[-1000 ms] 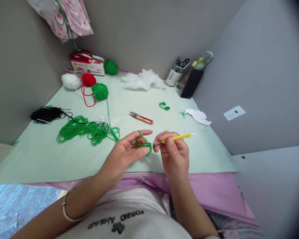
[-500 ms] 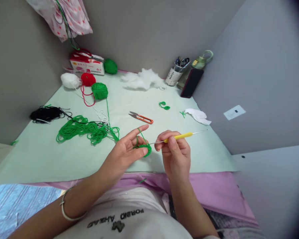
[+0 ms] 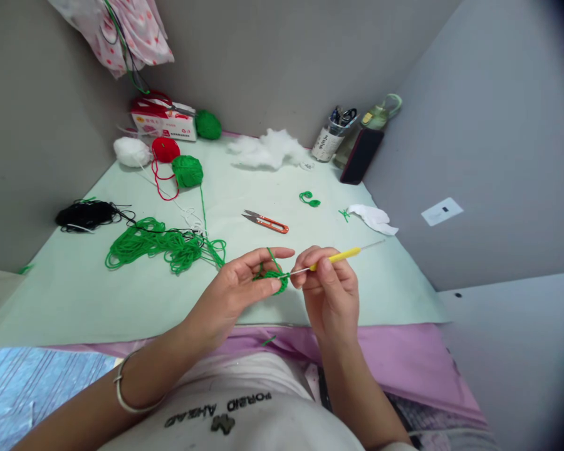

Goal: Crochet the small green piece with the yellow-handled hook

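Observation:
My left hand (image 3: 237,282) pinches a small green crochet piece (image 3: 282,285) between thumb and fingers. Its index finger points right, with green yarn (image 3: 273,257) running over it down to the piece. In my right hand (image 3: 331,285) is a crochet hook (image 3: 343,255) with a yellow grip, held like a pen. The hook's metal tip reaches left to the edge of the green piece, where a yarn loop sits on it. Loose green yarn (image 3: 141,244) lies in a tangle left of my left hand. Beyond my hands lie orange thread snips (image 3: 267,222).
Green (image 3: 188,171), red (image 3: 166,150) and white (image 3: 132,152) yarn balls sit at the back left, with black yarn (image 3: 87,215) nearer. White stuffing (image 3: 269,150), a pen cup (image 3: 329,141) and a phone (image 3: 361,156) line the back. Grey partitions enclose the table.
My left index finger has lowered and stretched further right. The hook's tip has shifted slightly, its rear end swinging a little left, and a green loop now shows on its shaft.

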The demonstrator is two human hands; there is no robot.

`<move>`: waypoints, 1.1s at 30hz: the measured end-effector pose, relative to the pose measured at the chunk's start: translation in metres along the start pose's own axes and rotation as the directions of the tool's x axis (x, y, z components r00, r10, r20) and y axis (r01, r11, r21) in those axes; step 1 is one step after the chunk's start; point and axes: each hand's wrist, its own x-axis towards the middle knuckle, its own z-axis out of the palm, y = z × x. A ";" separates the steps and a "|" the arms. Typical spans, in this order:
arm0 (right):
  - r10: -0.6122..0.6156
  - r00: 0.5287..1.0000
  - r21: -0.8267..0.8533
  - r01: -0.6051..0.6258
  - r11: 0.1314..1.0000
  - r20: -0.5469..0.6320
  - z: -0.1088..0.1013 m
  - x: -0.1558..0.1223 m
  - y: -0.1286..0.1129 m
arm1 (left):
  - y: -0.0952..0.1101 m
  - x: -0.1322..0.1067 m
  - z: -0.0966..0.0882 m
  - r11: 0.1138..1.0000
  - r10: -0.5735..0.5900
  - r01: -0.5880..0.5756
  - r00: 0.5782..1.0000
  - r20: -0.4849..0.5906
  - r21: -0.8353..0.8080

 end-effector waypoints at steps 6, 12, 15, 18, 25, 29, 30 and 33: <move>-0.053 0.999 -0.072 0.052 0.996 -0.009 0.001 -0.004 0.005 | -0.005 -0.001 -0.001 1.000 0.012 -0.012 1.000 0.014 0.000; -0.134 0.990 -0.165 0.138 0.976 0.035 0.000 -0.009 0.007 | -0.008 0.001 0.000 0.998 0.064 -0.065 0.998 -0.013 -0.022; -0.209 0.977 -0.261 0.212 0.942 0.040 0.002 -0.012 0.006 | -0.005 0.002 0.000 0.996 0.082 -0.081 0.997 -0.005 0.030; -0.205 0.979 -0.270 0.199 0.942 0.006 0.001 -0.011 0.006 | -0.001 0.000 -0.001 0.991 0.092 -0.089 0.996 -0.018 0.100; -0.064 0.994 -0.083 0.057 0.995 -0.085 0.001 -0.003 0.006 | 0.001 -0.001 -0.002 0.984 0.132 -0.120 0.987 -0.087 0.132; -0.085 0.996 -0.102 0.081 0.991 -0.039 0.001 -0.004 0.003 | 0.002 0.000 -0.002 0.978 0.148 -0.128 0.983 -0.111 0.167; -0.095 0.995 -0.106 0.092 0.990 -0.020 0.000 -0.005 0.003 | 0.002 -0.001 -0.002 0.975 0.153 -0.132 0.982 -0.113 0.179; -0.125 0.992 -0.146 0.128 0.981 0.030 -0.001 -0.007 0.001 | 0.002 -0.001 -0.003 0.968 0.171 -0.147 0.980 -0.106 0.204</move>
